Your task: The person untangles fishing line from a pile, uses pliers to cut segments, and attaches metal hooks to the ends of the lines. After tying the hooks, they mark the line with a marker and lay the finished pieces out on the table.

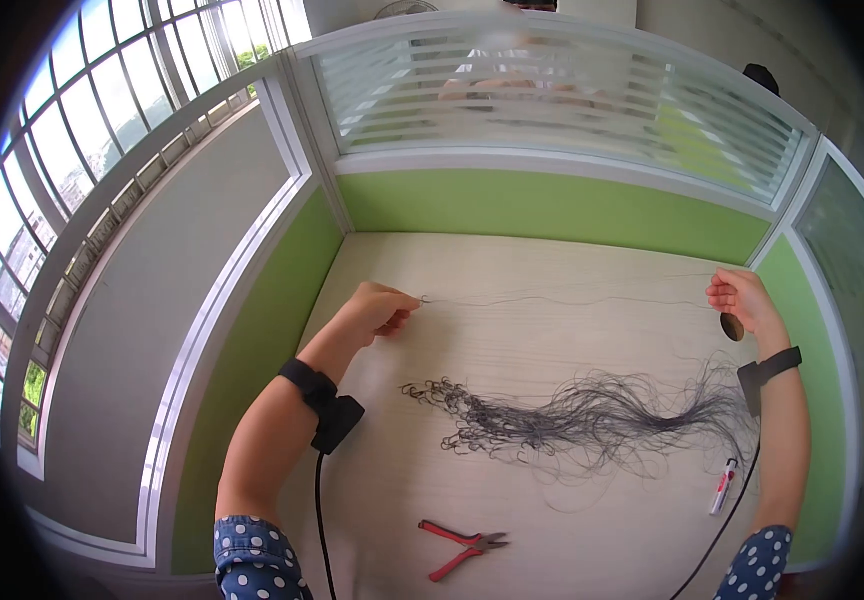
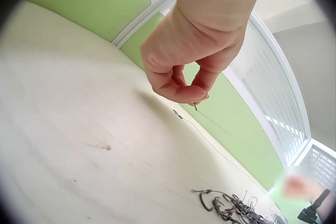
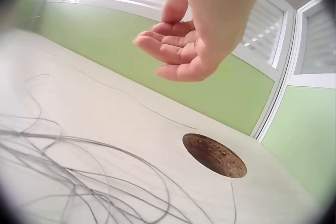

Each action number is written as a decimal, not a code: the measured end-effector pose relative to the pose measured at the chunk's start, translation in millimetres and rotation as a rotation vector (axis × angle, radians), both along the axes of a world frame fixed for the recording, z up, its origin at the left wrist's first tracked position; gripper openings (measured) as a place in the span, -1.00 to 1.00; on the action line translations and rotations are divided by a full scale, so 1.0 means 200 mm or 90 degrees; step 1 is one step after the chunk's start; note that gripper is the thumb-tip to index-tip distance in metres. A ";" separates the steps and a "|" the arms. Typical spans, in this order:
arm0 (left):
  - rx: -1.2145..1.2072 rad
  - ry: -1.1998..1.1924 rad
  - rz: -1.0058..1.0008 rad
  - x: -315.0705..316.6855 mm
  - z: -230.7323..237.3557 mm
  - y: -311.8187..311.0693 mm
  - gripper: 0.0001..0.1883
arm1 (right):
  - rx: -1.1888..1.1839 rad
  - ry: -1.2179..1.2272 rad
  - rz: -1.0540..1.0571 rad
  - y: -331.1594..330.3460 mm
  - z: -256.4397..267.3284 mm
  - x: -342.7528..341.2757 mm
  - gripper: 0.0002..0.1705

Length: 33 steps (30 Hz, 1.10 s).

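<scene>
Dark slender hook (image 2: 196,107), pinched in the left grip (image 1: 384,308); the right grip (image 1: 737,297), closed, pinches thin line (image 2: 215,121) by the pale bench's (image 1: 552,265) far right corner.

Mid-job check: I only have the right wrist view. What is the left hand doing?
Observer: The left wrist view shows the left hand pinching something small and thin; its end pokes out below the fingertips.

Operator: Copy. Any tool lying about that I can't see?

Observer: Yes, the head view shows red-handled pliers, handles spread, lying nearer the person than the dark strands.

Operator: Those run off my picture's left side. What's at that end?

Observer: A cluster of dark hook-shaped pieces, gathered at the strands' left end in the head view.
</scene>
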<state>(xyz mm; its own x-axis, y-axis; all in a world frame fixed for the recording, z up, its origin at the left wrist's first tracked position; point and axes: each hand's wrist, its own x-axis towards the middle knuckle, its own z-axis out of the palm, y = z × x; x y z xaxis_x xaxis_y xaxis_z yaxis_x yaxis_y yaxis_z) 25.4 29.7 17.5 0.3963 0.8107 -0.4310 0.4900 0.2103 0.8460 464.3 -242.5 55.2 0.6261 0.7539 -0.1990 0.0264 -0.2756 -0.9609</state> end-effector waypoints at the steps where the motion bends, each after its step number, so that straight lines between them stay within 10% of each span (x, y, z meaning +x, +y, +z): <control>1: 0.004 0.005 0.009 0.01 -0.01 0.00 -0.84 | -0.022 -0.041 -0.029 0.00 -0.02 0.03 -0.73; 24: 0.048 -0.048 0.025 0.02 -0.06 -0.01 -0.81 | -0.016 -0.496 -0.192 -0.03 -0.26 0.27 -0.62; 27: 0.079 -0.067 0.029 -0.01 0.05 -0.12 -0.78 | -0.044 -0.945 -0.241 -0.11 -0.16 0.07 -0.71; 33: 0.123 -0.278 -0.081 -0.05 0.28 -0.53 -0.82 | -0.012 -0.893 0.094 -0.18 0.08 -0.72 -0.89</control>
<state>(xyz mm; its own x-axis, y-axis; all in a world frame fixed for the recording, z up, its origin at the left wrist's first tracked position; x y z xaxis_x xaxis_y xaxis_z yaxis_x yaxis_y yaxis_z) 14.5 -76.6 73.4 0.6070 0.7932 -0.0492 0.0931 -0.0094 0.9956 319.9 -277.9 71.3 0.2263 0.8336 0.5039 0.9740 -0.1986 -0.1088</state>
